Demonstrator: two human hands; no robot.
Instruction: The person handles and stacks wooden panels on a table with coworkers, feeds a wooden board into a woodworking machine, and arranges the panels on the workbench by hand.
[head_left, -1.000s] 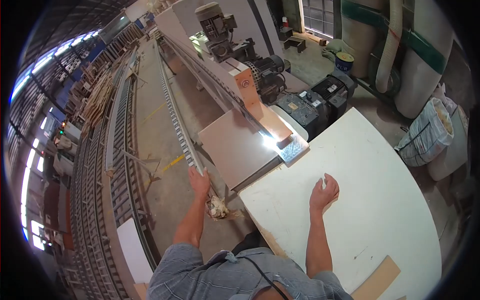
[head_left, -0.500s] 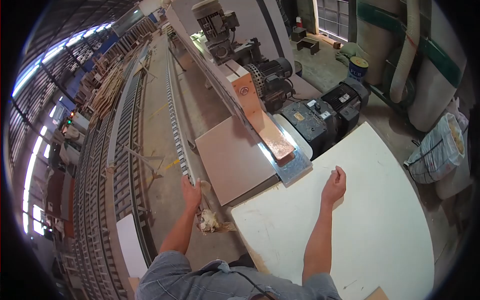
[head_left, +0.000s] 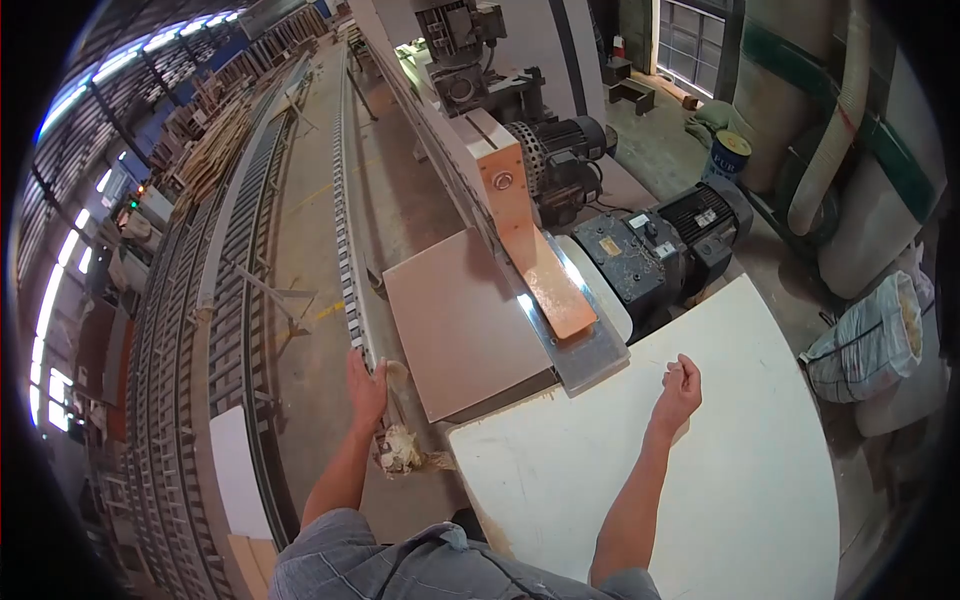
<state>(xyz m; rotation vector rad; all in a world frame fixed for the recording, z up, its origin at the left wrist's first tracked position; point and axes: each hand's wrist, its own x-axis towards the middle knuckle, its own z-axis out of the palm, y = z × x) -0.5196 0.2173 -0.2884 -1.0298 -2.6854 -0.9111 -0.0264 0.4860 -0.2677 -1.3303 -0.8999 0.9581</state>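
Observation:
My left hand rests at the near end of a long roller rail, fingers stretched forward and thumb apart. Just below it, a crumpled pale lump hangs by the rail's end. My right hand is loosely curled over the white tabletop, with nothing seen in its fingers. Between the hands, a flat brownish-pink panel lies beside the machine. An orange metal bracket stands over a shiny steel plate at the panel's right edge.
Dark electric motors sit behind the bracket. Long roller conveyors run along the left. A white sack and a blue drum stand on the right. A white board lies at lower left.
The camera view has shifted slightly, so the machine and table sit a little differently in the picture. Both hands keep nearly the same pose and place.

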